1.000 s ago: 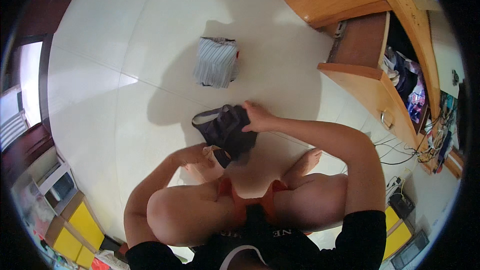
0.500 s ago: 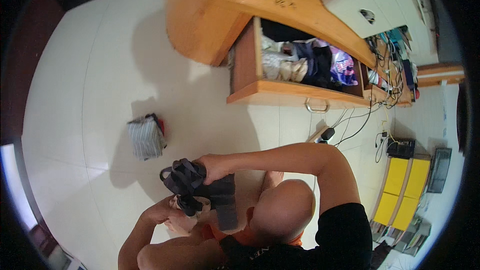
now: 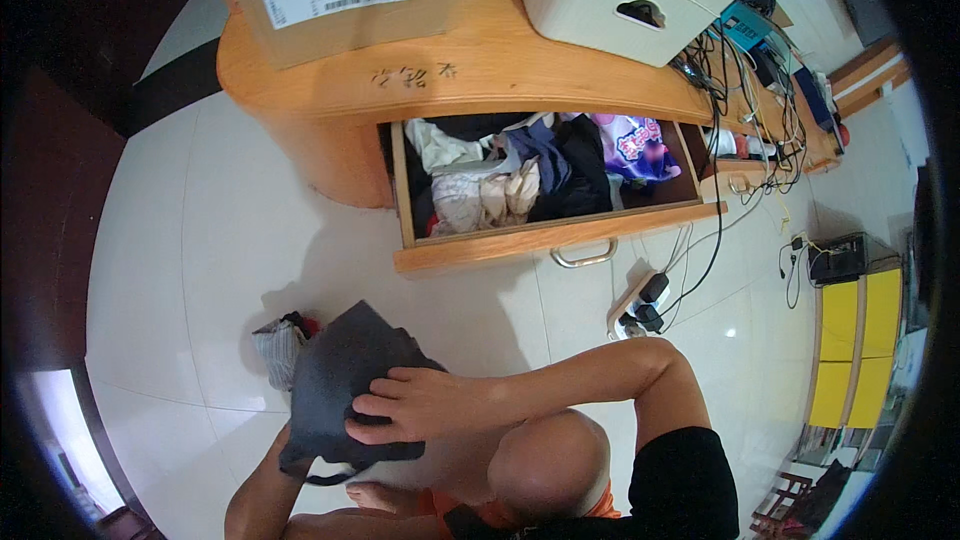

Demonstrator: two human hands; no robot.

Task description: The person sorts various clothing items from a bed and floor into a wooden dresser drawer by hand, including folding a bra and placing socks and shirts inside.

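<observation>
A dark grey cloth piece with a thin strap loop [image 3: 350,390] hangs spread out in front of me, above the floor. My right hand [image 3: 415,405] lies on its upper face, fingers stretched out and a little apart. From the lower left my left forearm [image 3: 258,485] reaches up under the cloth, which hides that hand and its fingers. Partly behind the cloth, a folded grey-striped cloth [image 3: 275,348] rests on the tiled floor, with some dark and red fabric beside it.
An open wooden drawer [image 3: 560,248] full of clothes juts from the desk ahead. On the desk stand a cardboard box [image 3: 350,25] and a white case [image 3: 610,0]. A power strip [image 3: 632,315] with cables lies on the floor at right, with yellow drawers [image 3: 840,325] farther off.
The bunched dark cloth has been opened out, and my right hand now lies flat on it. My left hand has gone out of sight beneath. The view has shifted, showing more of the desk.
</observation>
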